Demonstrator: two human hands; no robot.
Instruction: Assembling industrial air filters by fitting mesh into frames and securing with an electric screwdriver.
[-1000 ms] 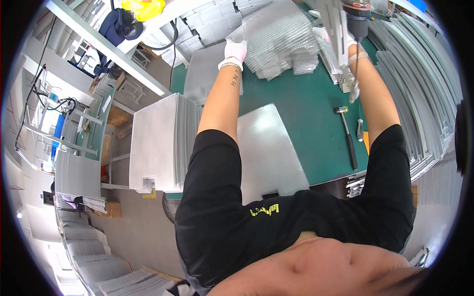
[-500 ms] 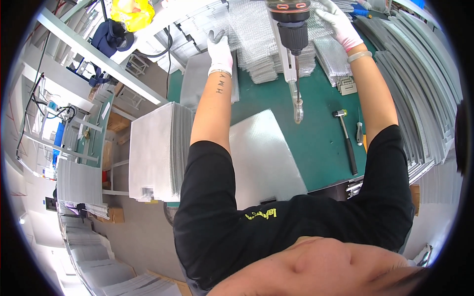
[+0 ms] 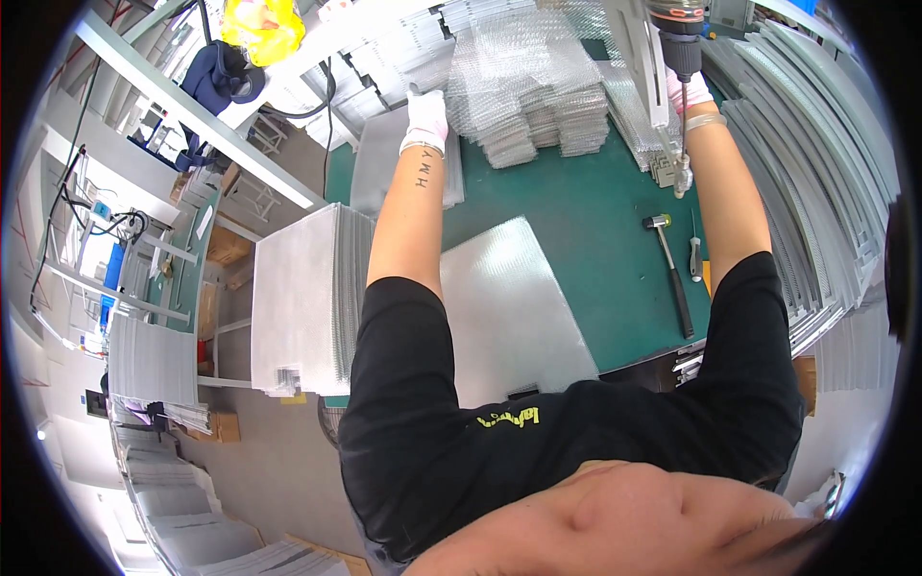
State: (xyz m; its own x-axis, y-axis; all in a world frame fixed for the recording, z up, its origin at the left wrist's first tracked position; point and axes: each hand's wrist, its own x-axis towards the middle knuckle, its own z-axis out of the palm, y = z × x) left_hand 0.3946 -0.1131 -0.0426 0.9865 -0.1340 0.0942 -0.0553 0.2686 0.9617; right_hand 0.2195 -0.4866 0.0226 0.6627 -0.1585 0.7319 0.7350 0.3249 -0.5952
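Note:
My left hand [image 3: 427, 111], in a white glove with grey on the thumb, is at the left edge of a stack of bubble-wrap sheets [image 3: 523, 82]; its other fingers are bunched and hard to make out. My right hand [image 3: 696, 94], also gloved, is at the far right of the table, mostly hidden behind a hanging power screwdriver [image 3: 680, 48] and its pale support arm [image 3: 639, 58]. The fingers do not show. Another pile of clear wrap [image 3: 629, 120] lies between that hand and the stack, with small metal plates [image 3: 665, 173] at its near end.
On the green table [image 3: 538, 197] lie a mallet [image 3: 670, 269], a screwdriver [image 3: 695, 259] and a silvery sheet [image 3: 514, 307]. A tall stack of panels [image 3: 305, 298] stands left, and curved grey sheets [image 3: 807, 182] fill the right. A metal rack bar [image 3: 202, 106] crosses the upper left.
The hanging power screwdriver and its arm have swung right. My right hand has come off the wrap, down and to the right, behind the tool. My left hand has moved slightly.

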